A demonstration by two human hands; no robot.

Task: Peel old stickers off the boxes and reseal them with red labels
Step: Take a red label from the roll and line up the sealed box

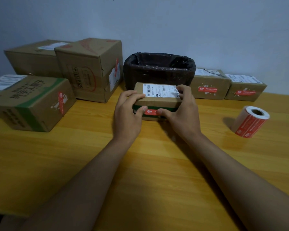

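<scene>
A small flat cardboard box point(157, 102) lies at the middle of the wooden table, with a white shipping label point(158, 90) on its top and a red label point(151, 112) on its front face. My left hand point(128, 112) grips the box's left end, fingers over the top edge and thumb pressing the red label's left end. My right hand point(182, 110) grips the right end, fingers on the white label's right side, thumb on the red label's right end. A roll of red labels point(250, 121) lies on its side at the right.
A bin lined with a black bag point(158, 70) stands just behind the small box. Three larger boxes point(90, 69) are grouped at the left, some with red labels. Two small boxes point(208, 84) with red labels sit at the back right. Bare tabletop point(157, 164) lies in front.
</scene>
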